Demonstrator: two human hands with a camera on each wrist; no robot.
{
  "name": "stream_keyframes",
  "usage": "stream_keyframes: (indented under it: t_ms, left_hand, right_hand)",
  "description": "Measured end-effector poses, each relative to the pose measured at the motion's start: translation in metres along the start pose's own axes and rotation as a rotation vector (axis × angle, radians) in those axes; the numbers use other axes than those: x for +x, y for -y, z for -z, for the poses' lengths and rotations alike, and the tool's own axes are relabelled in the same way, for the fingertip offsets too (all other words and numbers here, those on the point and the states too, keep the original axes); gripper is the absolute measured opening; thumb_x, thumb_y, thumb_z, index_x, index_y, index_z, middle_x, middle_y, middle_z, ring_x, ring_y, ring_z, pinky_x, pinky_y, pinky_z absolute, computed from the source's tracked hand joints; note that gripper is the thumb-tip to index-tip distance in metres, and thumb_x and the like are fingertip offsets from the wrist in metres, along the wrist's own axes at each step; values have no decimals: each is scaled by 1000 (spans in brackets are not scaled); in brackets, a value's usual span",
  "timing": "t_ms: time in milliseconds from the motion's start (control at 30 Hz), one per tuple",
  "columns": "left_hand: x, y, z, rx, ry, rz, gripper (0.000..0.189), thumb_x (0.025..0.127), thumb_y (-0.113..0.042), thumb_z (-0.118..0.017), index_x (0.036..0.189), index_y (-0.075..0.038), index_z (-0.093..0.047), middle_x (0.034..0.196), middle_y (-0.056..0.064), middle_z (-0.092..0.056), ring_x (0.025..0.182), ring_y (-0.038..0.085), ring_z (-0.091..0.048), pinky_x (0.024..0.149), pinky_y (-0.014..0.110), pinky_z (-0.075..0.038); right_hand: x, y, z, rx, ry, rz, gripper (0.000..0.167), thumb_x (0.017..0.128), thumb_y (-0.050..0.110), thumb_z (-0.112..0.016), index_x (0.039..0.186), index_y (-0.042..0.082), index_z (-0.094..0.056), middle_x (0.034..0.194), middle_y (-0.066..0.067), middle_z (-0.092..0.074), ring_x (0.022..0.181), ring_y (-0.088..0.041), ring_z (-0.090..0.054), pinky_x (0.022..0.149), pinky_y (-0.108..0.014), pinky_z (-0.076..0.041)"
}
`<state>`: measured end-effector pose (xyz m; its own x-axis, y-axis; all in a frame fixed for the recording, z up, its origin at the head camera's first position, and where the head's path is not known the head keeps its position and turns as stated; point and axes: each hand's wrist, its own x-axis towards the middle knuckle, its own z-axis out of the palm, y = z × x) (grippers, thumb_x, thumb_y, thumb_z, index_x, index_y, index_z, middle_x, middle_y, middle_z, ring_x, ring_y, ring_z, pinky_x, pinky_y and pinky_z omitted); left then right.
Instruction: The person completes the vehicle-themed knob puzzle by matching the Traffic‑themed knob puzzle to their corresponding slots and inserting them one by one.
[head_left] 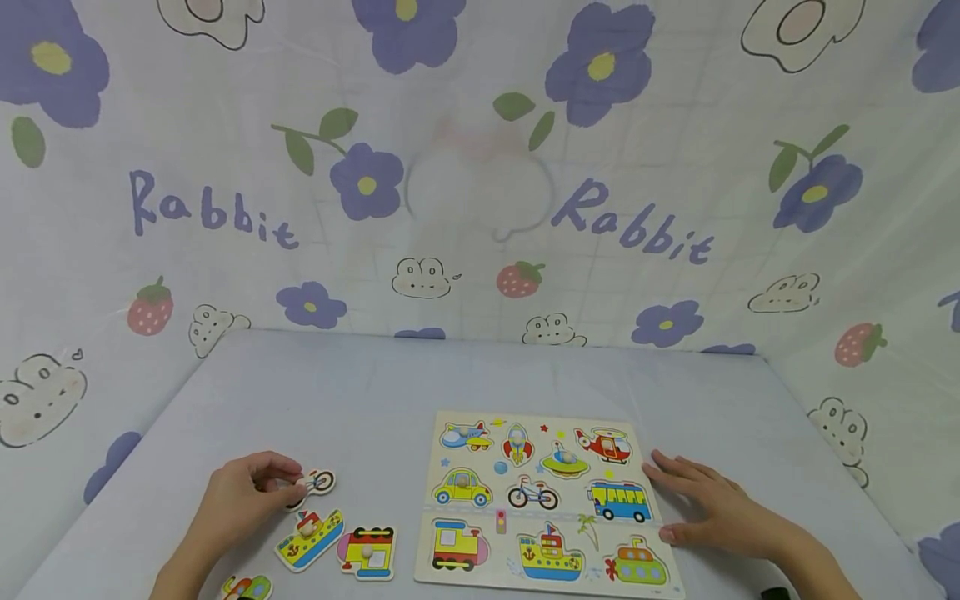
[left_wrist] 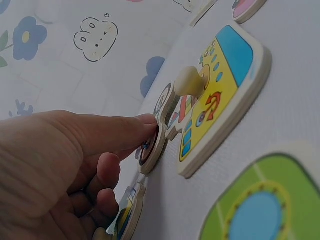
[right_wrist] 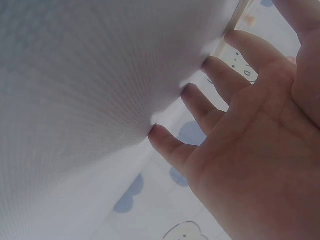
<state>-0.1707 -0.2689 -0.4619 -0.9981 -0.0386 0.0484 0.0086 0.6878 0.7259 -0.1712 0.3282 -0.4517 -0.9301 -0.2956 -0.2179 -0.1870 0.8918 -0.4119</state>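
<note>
The left hand (head_left: pixel 251 496) pinches a flat, white-bordered wooden bicycle piece (head_left: pixel 322 481) jutting rightward from its grip. The spread right hand (head_left: pixel 708 510) touches a pale rectangular wooden board (head_left: pixel 573 492).

Passage runs over the counter (head_left: pixel 386 467) between the bicycle piece (head_left: pixel 322 481) and the puzzle board (head_left: pixel 500 550); on the near side, ship piece (head_left: pixel 321 543) and train piece (head_left: pixel 381 552) (both with raised knobs (head_left: pixel 306 529)) obstruct.
</note>
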Motion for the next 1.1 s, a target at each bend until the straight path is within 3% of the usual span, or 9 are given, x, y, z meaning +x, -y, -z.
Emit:
stream_keyframes:
  t_ms: [400,767,967,1100]
  left_hand:
    - [0,-5,-4,0,6,-2,27,77,-25,-86,98,-13,-74,81,-5,-66,73,17,-54,62,26,-44]
    - [-3,-13,-6,-22,12,-2,29,77,-27,-86,99,-14,-75,76,-4,-63,71,17,-54,58,26,-42]
    - [-3,-25,-14,-69,44,16,29,78,-28,-86,100,-14,-76,80,-4,-65,73,18,-54,60,26,-44]
    - [1,-40,-26,-111,75,0,26,78,-29,-85,98,-16,-75,79,-3,-65,72,19,-54,60,25,-45]
  right_hand:
    - [0,0,-1,-12,-2,3,95,69,62,-77,149,22,-45,158,-7,-29,141,-48,-15,95,-78,-17]
    - [-2,0,0,-2,-4,12,94,69,62,-77,149,22,-46,158,-6,-29,142,-47,-15,96,-77,-17]
    - [-4,0,0,6,-1,21,94,70,63,-76,149,21,-46,158,-7,-30,142,-47,-16,97,-77,-18]
    - [-3,-1,2,6,-1,33,94,72,64,-75,149,20,-45,158,-8,-29,141,-46,-17,98,-76,-19]
